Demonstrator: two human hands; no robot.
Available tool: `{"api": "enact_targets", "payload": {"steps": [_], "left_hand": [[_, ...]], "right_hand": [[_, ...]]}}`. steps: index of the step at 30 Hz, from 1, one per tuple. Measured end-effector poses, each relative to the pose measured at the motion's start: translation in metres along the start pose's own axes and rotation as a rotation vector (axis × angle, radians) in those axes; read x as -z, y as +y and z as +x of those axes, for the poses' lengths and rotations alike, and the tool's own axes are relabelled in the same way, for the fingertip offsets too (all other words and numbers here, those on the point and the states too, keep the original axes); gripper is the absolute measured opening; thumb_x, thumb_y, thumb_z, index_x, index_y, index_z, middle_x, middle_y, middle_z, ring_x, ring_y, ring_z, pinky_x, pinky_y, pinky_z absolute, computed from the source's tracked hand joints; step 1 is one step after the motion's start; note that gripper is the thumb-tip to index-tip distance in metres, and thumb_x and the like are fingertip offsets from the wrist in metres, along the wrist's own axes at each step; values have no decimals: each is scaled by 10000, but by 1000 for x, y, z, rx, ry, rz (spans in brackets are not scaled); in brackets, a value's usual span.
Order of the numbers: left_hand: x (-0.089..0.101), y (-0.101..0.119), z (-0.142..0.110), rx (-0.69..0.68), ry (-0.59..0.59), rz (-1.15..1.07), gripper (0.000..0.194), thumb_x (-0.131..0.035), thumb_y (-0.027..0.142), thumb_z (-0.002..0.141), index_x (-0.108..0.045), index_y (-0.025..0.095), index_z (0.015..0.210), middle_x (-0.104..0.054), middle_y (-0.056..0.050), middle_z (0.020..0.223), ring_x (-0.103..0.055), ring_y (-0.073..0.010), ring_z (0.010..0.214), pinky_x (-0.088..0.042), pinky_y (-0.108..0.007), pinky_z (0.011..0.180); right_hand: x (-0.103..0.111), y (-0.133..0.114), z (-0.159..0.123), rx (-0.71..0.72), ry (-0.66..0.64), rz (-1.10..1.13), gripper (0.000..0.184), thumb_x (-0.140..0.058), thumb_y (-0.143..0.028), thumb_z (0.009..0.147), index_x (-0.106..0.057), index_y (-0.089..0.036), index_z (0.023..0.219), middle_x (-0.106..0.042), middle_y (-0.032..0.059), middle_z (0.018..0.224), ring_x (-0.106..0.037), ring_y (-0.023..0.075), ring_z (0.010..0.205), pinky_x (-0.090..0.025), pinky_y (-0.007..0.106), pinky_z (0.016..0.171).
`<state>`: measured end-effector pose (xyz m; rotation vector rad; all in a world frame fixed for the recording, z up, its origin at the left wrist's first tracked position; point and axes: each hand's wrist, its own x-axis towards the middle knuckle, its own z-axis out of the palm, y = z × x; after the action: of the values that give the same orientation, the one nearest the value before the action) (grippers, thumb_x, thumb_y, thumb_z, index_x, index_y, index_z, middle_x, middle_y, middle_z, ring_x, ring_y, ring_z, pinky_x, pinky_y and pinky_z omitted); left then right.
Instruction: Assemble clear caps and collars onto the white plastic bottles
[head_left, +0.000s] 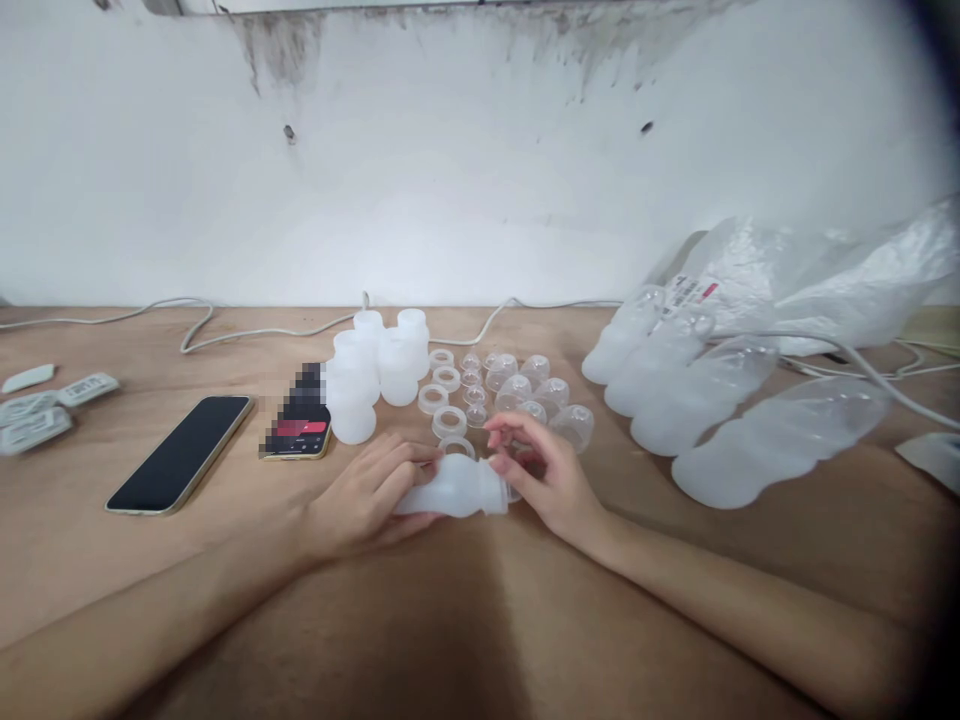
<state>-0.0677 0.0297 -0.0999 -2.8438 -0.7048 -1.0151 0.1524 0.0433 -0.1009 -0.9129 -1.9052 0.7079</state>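
My left hand (382,480) is wrapped around a translucent white baby bottle (457,486), tilted on its side with its open neck pointing right. Just above and beside that neck is my right hand (547,470), its fingers curved and apart. The right thumb tip is close to the neck; whether it touches cannot be seen. Behind the bottle lie white collar rings (449,422) in a column. Clear silicone nipples (475,414) line up beside them, then larger clear dome caps (553,392). Some clear pieces are partly hidden behind my right hand.
Several uncapped bottles (352,410) stand back left. Capped bottles (739,460) lie in a row at right, before a clear plastic bag (802,280). Two phones, one dark (180,452) and one lit (300,425), and white packets (34,430) lie left. A white cable (270,336) runs along the wall.
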Motion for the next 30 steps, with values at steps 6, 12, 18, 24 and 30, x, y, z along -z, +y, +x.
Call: {"api": "enact_targets", "payload": {"steps": [6,12,18,24,30], "left_hand": [[-2,1,-2,93,24,-29,284,-586,252,780,-408,152,977,-542,-136,1041,-539,-217,947,-475,-337,764],[-1,-2,-2,343,69,-131,339,-609,324,752,-401,194,986,-545,-81,1021,-561,-202,939,-476,-306,749],[-2,-3,-3,323,65,-105,339,-621,306,740,-399,194,970,-541,-74,1014,-564,-191,915,-483,-294,728],[-1,-2,-3,191,50,-34,329,-592,281,773,-396,167,1011,-537,-110,1018,-551,-198,920,-488,-309,729],[0,1,-2,106,67,50,298,-580,249,788,-399,152,1004,-541,-131,1020,-537,-214,925,-477,-342,757]], "right_hand": [[2,1,-1,100,31,-5,182,-425,-339,866,-513,-210,959,-524,50,865,-522,147,751,-453,255,573],[0,-2,-4,217,16,7,359,-495,-236,822,-400,-234,1168,-476,108,1187,-496,213,1042,-483,345,759],[0,-2,0,229,-12,-92,343,-578,-217,779,-487,-235,1110,-589,68,1090,-541,202,1013,-473,361,820],[3,0,0,168,5,-97,284,-652,-257,716,-563,-206,981,-639,34,897,-594,151,766,-504,286,679],[3,0,-1,126,4,-118,250,-648,-296,716,-565,-210,936,-642,29,844,-591,150,722,-504,283,648]]}}
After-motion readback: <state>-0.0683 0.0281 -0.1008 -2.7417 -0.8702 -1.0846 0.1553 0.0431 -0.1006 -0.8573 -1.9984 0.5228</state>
